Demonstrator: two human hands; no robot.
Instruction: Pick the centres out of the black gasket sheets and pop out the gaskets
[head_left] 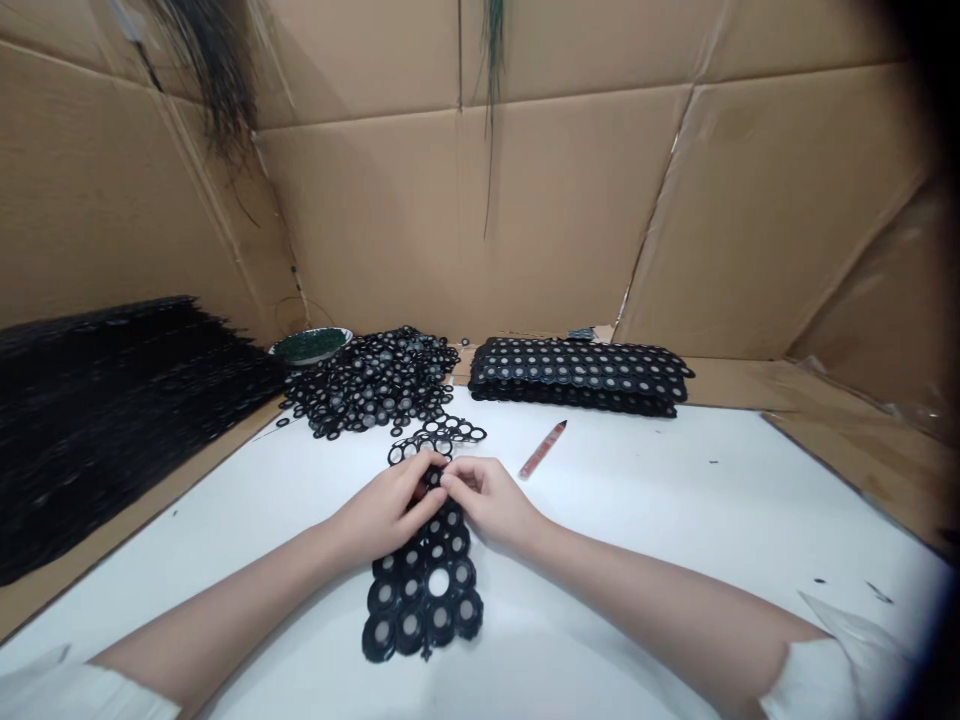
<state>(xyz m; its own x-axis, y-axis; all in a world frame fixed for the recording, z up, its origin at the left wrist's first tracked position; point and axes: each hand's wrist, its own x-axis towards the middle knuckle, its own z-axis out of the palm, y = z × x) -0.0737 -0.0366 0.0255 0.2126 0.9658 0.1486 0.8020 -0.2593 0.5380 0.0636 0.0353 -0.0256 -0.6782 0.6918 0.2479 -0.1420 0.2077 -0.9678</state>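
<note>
A black rubbery sheet of joined rings (410,587) lies lengthwise on the white table before me. Greyish discs fill most of its rings, while one ring near the front shows bare white through it. My left hand (397,505) is closed around the sheet's upper part from the left, fingers on top and thumb across it. From the right, my right hand (487,497) pinches thumb and fingertips together at a ring beside the left fingers. What sits between those right fingertips is too small and covered to make out. Beyond both hands, the far end of the sheet has open rings (442,430).
A heap of loose black rings (375,385) lies at the back left, beside a bowl of dark green bits (311,345). Stacked ring sheets (581,370) stand at the back right. A reddish pen-like tool (543,449) lies nearer. Dark bristly material (112,410) fills the left side.
</note>
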